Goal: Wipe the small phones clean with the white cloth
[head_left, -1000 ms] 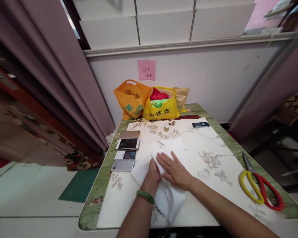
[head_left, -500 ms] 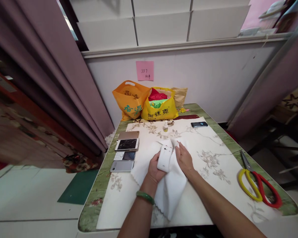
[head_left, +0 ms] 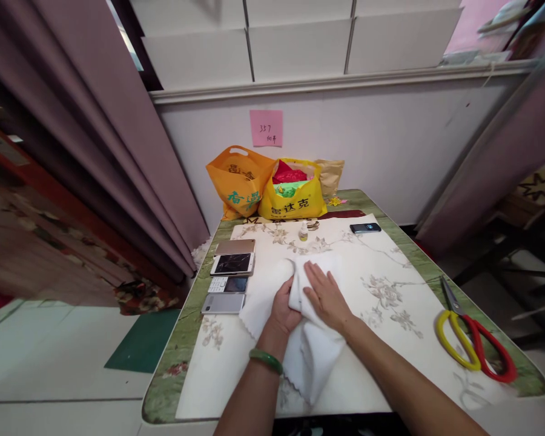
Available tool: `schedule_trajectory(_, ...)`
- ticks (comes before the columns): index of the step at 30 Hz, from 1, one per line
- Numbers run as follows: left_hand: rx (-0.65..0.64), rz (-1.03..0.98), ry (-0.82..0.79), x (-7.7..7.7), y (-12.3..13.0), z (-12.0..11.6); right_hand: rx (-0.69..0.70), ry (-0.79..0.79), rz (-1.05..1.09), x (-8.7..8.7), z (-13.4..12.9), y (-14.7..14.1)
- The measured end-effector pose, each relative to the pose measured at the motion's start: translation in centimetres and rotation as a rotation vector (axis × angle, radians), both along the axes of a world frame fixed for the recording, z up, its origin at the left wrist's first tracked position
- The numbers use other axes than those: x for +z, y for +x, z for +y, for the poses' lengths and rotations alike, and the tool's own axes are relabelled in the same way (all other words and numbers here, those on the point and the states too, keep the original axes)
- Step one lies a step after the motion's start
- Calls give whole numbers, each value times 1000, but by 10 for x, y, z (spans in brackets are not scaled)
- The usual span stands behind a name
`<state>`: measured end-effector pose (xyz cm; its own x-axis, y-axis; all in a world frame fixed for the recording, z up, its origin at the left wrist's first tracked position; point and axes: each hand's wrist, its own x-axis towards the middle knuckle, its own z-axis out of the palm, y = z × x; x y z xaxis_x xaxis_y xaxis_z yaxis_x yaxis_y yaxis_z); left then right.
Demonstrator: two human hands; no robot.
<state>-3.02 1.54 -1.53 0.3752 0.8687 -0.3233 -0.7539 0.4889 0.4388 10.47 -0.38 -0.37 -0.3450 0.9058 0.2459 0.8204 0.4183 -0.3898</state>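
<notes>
My left hand (head_left: 285, 307), with a green bangle on the wrist, is closed around the left side of a white mobile phone. A white cloth (head_left: 315, 357) with a zigzag edge is folded over the phone and covers nearly all of it. On top of the cloth my right hand (head_left: 327, 295) lies flat with its fingers stretched out, pressing over the phone. The cloth's lower end spreads on the table below my hands. Left of them lie a silver phone (head_left: 223, 304), a white keypad phone (head_left: 218, 284), a white phone with a dark screen (head_left: 232, 264) and a gold phone (head_left: 235, 247).
Scissors (head_left: 455, 306) with yellow and red handles lie at the right. A small dropper bottle (head_left: 303, 232) stands beyond my hands, and a dark phone (head_left: 366, 228) lies at the back right. An orange bag (head_left: 238, 181) and a yellow bag (head_left: 295, 208) stand along the wall.
My right hand has moved left, folding the cloth over the back of the white phone, which was uncovered before. Its fingers now lie flat there. My left hand keeps its hold.
</notes>
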Motion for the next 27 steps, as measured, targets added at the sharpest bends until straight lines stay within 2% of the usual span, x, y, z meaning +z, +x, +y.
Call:
schedule_trajectory(1, -30, -21, -5, 2, 0, 0, -47, 12, 1, -1, 1, 0)
schedule_trajectory(2, -36, -27, -7, 3, 0, 0, -8, 32, -10, -2, 1, 1)
schedule_trajectory(5, 8, -20, -10, 4, -1, -1, 323, 78, -41, -3, -1, 3)
schedule_trajectory(6, 10, -18, -12, 4, -1, -1, 344, 73, -15, -4, -1, 4)
schedule_trajectory(7, 2, -17, -12, 4, -1, -2, 277, 63, 38, -5, -1, 4)
schedule_trajectory(10, -19, -29, 0, 7, -1, -2, -153, 35, 314, -10, 3, 5)
schedule_trajectory(12, -6, -51, 7, 10, -1, -2, -313, 25, 523, -12, 3, 7)
schedule_trajectory(17, 77, -134, 0, 17, -4, -5, -451, -3, 898, -9, -3, 15)
schedule_trajectory(21, -23, -133, 15, 16, -7, -7, -521, -16, 1066, -10, -5, 21)
schedule_trajectory(25, 9, -105, 42, 11, -5, -5, -523, 19, 1044, -13, -7, 21)
schedule_trajectory(27, 35, -107, 48, 9, -2, -3, -417, 77, 929, -10, -10, 18)
